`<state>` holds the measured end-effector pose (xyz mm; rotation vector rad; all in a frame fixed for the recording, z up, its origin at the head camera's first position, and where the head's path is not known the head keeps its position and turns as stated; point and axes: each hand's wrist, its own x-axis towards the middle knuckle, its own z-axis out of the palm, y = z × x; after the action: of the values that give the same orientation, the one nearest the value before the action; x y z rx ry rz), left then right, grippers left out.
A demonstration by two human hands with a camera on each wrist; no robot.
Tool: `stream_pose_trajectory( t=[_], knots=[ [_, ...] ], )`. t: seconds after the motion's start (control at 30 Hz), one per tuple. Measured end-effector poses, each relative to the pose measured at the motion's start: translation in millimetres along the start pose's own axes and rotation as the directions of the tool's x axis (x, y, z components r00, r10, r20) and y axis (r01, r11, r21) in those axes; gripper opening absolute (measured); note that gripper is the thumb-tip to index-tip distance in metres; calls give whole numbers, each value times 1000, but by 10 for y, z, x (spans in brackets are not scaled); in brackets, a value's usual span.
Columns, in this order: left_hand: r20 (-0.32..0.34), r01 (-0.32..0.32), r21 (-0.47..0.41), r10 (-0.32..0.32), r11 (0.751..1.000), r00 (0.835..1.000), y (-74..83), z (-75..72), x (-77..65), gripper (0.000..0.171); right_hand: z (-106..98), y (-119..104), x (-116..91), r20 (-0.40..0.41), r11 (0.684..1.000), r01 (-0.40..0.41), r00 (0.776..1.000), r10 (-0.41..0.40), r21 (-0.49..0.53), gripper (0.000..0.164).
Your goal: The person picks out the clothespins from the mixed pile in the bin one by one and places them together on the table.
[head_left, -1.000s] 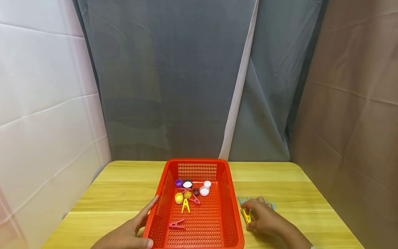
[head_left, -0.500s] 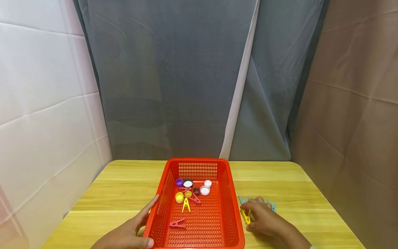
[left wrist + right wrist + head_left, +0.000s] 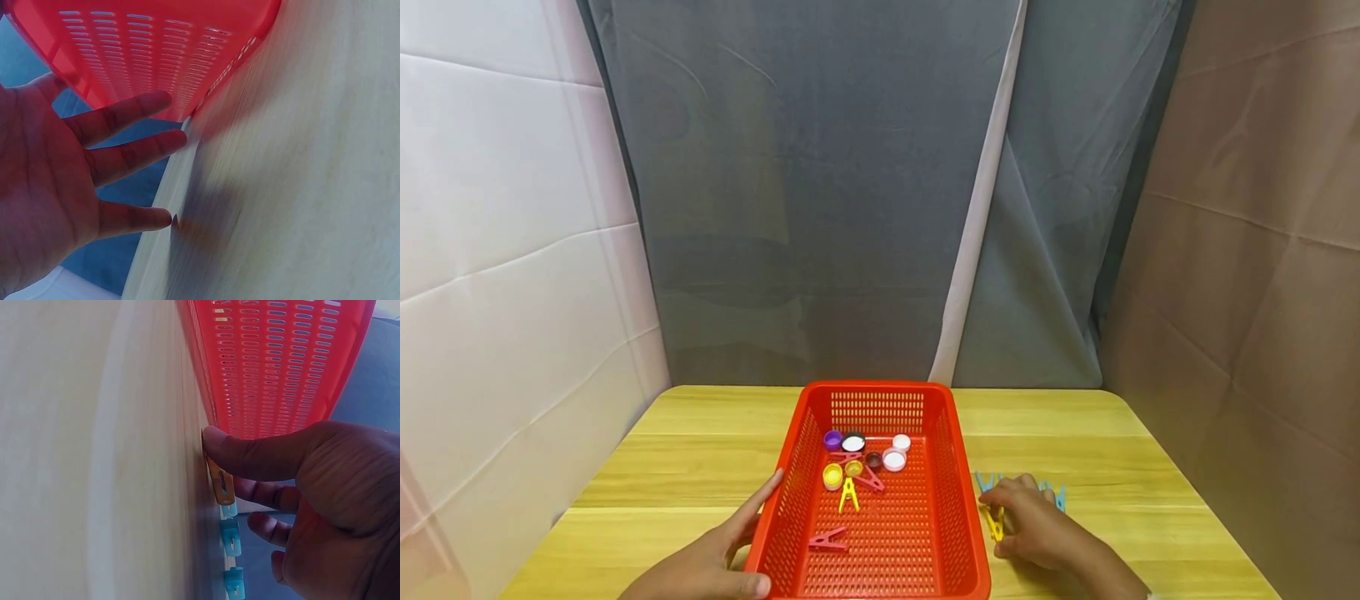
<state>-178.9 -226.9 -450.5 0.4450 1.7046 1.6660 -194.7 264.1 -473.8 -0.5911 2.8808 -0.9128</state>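
A red plastic basket [image 3: 951, 467] with slotted walls stands on the table. My left hand [image 3: 715, 554] rests against its left side, thumb and index finger at the rim; the left wrist view shows the other fingers straight and spread. Right of the basket, my right hand [image 3: 1033, 521] pinches a yellow clothespin [image 3: 995, 525] lying low over the tabletop, thumb at one end and fingertips at the other. Its middle is partly hidden by the hand. Close by lie several blue clothespins [image 3: 231, 537], partly covered by the right hand in the head view.
Inside the basket are a yellow clothespin [image 3: 848, 496], several pink clothespins [image 3: 828, 540] and several bottle caps, among them a purple cap [image 3: 832, 440] and a white cap [image 3: 901, 442]. The wooden table [image 3: 700, 442] has grey curtain [image 3: 820, 208] behind it and cloth walls at both sides.
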Motion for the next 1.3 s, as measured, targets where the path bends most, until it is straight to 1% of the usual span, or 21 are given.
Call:
stream_pose_trajectory(
  t=[0.33,0.53,0.67,0.83,0.97,1.1,1.3],
  knots=[
    [-7,0,-25,0,1000,1000,30,35,-4,104,-7,-10,-5,6,999,-9,1000,10,-46,56],
    [-11,3,-27,-3,1000,1000,42,36,-2,105,-1,-11,-1,-1,999,-6,1000,6,-51,55],
    [-19,6,-21,-7,1000,1000,46,29,1,105,10,-1,4,-2,999,8,1000,-8,-41,50],
    [-20,-4,-3,4,1000,1000,40,31,-6,107,12,-8,5,9,999,39,999,-39,-10,43],
    [-21,-7,-2,7,1000,1000,37,35,-13,107,7,-26,9,12,999,38,999,-38,-5,45],
    [-18,2,-23,-2,1000,1000,40,31,-13,105,1,-43,11,6,1000,20,1000,-20,-18,48],
    [-10,4,-36,-5,999,1000,28,34,-9,105,-12,-50,-10,-26,999,26,999,-27,-48,53]
  ],
)
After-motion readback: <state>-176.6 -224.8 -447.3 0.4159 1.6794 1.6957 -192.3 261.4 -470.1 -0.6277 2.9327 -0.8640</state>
